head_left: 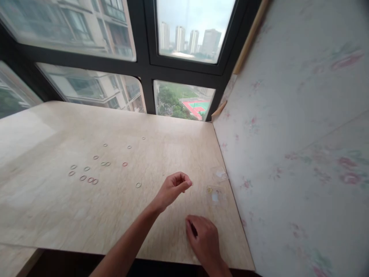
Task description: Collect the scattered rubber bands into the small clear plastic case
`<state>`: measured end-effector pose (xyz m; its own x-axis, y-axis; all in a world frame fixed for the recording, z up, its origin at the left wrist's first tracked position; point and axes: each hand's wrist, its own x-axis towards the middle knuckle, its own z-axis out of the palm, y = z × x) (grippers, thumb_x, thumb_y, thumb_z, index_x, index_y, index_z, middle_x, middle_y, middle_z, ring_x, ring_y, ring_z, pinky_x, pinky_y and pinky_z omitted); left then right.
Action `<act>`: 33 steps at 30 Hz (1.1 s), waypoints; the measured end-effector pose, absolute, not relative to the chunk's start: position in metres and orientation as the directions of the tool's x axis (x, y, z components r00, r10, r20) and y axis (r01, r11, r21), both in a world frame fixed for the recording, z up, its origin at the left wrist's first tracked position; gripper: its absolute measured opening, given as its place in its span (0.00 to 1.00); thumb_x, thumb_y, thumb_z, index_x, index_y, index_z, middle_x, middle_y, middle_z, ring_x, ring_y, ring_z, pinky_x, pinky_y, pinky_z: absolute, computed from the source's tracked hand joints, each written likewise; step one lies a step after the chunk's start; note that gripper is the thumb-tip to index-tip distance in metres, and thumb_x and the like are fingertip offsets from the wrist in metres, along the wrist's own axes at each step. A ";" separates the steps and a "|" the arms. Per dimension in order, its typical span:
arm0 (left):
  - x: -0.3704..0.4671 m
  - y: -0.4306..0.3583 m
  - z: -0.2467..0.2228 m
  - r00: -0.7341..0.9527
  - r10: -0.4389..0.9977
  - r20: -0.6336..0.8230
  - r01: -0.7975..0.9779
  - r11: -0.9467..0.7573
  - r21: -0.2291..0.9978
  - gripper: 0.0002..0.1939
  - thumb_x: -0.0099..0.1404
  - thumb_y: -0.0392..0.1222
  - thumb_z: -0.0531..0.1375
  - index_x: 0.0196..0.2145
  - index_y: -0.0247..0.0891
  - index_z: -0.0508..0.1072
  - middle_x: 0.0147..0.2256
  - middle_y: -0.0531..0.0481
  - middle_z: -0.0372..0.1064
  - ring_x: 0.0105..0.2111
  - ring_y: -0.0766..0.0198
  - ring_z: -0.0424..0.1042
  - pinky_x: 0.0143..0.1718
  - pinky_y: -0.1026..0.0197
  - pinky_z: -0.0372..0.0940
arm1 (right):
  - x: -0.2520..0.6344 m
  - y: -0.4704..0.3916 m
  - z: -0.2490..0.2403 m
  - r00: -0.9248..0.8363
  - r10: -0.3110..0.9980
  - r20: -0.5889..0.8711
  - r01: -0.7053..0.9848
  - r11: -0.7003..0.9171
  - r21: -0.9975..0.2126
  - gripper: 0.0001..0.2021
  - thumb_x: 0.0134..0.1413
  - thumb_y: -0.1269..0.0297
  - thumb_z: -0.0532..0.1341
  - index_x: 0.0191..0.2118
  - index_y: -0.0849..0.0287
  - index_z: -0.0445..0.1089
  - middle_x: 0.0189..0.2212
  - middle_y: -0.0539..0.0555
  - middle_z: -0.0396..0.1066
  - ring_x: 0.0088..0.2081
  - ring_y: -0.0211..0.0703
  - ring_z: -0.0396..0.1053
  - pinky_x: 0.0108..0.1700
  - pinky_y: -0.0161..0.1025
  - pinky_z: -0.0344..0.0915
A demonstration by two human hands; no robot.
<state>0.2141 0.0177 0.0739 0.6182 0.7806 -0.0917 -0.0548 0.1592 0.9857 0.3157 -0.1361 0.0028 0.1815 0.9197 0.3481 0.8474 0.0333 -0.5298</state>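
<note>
My left hand (174, 185) hovers over the middle of the stone-look surface, thumb and fingers pinched together. A tiny pale speck shows at its fingertips, too small to name. Closer to the front edge, my right hand (204, 235) rests with its fingers curled against the thumb; whatever it may hold is hidden. Just right of my hands lies a small clear plastic bag (215, 197) with a white label and some small yellowish pieces inside. Another clear bag (220, 174) sits behind it. The loose ring nearest my left hand is a thin greenish one (138, 185).
Several thin rings lie spread over the left half, among them a red ring (125, 164) and a joined-looking cluster with a reddish ring (90, 180). A floral-papered wall (288, 154) bounds the right side. Dark window frames (148, 73) stand along the back.
</note>
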 end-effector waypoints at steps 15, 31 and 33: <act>0.315 -0.001 0.046 0.774 0.600 0.202 0.286 -0.617 0.733 0.06 0.62 0.35 0.56 0.35 0.37 0.72 0.40 0.46 0.65 0.38 0.60 0.67 0.40 0.57 0.63 | 0.314 -0.136 -0.001 0.221 0.892 0.395 0.860 0.013 -0.510 0.10 0.50 0.75 0.53 0.28 0.57 0.70 0.22 0.50 0.70 0.26 0.42 0.67 0.31 0.38 0.54; 0.257 0.028 0.027 0.675 0.703 0.223 0.271 -0.518 0.811 0.08 0.65 0.41 0.55 0.37 0.37 0.73 0.38 0.46 0.68 0.33 0.64 0.67 0.39 0.59 0.62 | 0.317 -0.135 0.003 0.213 0.909 0.358 0.828 0.027 -0.561 0.13 0.57 0.69 0.51 0.30 0.56 0.72 0.22 0.51 0.71 0.25 0.42 0.71 0.31 0.36 0.61; 0.234 0.033 0.021 0.641 0.738 0.214 0.314 -0.506 0.804 0.08 0.65 0.41 0.55 0.35 0.37 0.73 0.36 0.47 0.68 0.32 0.64 0.67 0.38 0.59 0.62 | 0.318 -0.136 0.001 0.168 0.908 0.384 0.849 0.065 -0.525 0.13 0.59 0.68 0.51 0.30 0.57 0.72 0.21 0.51 0.71 0.24 0.41 0.71 0.30 0.35 0.61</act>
